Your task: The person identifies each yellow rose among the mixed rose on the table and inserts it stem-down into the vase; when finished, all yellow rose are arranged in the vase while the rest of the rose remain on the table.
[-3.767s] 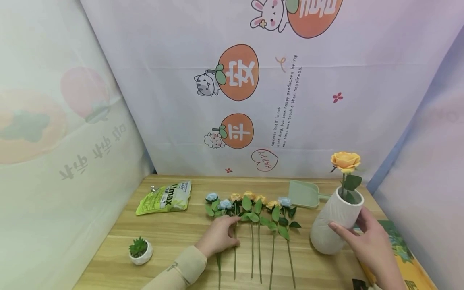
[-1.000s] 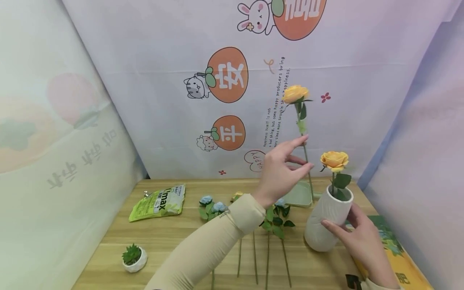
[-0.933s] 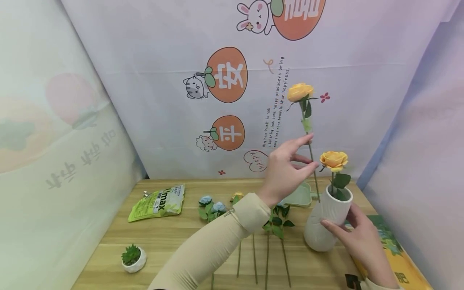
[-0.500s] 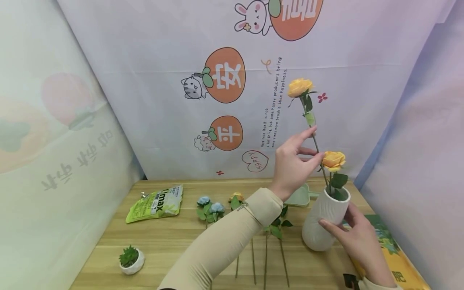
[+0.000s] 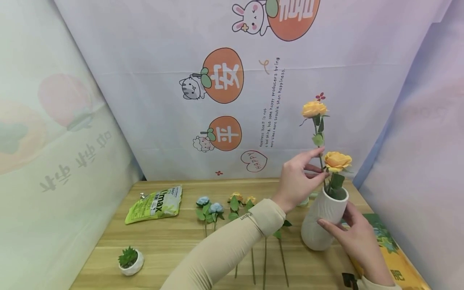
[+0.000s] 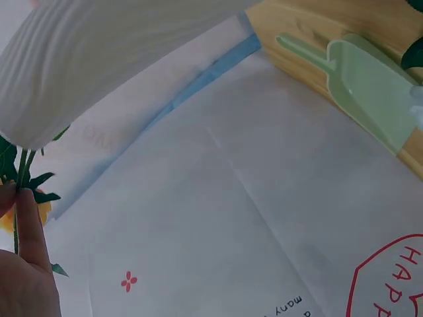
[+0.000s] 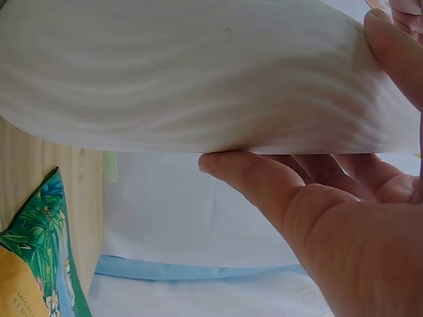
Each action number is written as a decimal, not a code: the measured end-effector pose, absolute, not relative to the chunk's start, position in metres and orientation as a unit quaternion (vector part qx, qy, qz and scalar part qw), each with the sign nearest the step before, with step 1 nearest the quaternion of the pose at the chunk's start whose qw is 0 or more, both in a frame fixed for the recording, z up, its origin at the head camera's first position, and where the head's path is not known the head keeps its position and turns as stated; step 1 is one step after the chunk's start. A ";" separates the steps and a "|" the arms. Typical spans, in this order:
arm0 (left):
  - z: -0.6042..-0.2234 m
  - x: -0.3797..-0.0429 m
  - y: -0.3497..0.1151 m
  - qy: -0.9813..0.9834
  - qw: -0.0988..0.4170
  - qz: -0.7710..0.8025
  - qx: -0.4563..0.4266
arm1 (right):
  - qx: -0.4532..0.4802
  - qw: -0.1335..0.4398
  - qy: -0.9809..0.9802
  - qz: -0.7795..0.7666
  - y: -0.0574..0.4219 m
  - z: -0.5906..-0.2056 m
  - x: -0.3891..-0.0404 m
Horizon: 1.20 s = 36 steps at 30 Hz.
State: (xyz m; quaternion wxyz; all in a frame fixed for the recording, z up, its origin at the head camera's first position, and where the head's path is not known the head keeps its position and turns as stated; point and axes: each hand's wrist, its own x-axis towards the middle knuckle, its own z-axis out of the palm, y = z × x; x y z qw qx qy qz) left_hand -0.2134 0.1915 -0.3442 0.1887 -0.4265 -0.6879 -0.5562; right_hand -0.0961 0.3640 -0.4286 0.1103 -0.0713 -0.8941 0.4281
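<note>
My left hand (image 5: 297, 181) pinches the stem of a yellow artificial rose (image 5: 314, 109) between thumb and fingers. That stem's lower end goes into the mouth of a white textured vase (image 5: 319, 225). A second yellow rose (image 5: 338, 161) stands in the vase, its bloom lower and just to the right. Around the vase's right side, my right hand (image 5: 362, 237) grips the body, which leans rightward. The right wrist view shows the thumb and fingers against the ribbed vase wall (image 7: 185, 79). Up close in the left wrist view, the left fingers (image 6: 32, 224) are near the vase mouth.
Blue roses (image 5: 216, 208) and yellow roses (image 5: 235, 196) lie on the wooden table, some behind the left sleeve. A green pouch (image 5: 154, 204) and a potted succulent (image 5: 131, 261) are at left. A green dustpan (image 6: 370, 79) lies behind the vase, a yellow-green packet (image 5: 398, 257) at right.
My left hand has lifted a yellow rose from the row on the table, carried it right, and lowered its stem into the vase. The right hand keeps its grip on the vase.
</note>
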 end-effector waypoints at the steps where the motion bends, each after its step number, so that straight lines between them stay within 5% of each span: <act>1: -0.346 -0.212 0.192 -0.689 0.186 -0.555 -0.428 | -0.072 0.109 -0.894 0.429 0.364 -0.429 -0.096; 36: -0.378 -0.205 0.185 -0.698 0.168 -0.494 -0.491 | -0.056 0.118 -0.895 0.427 0.365 -0.430 -0.096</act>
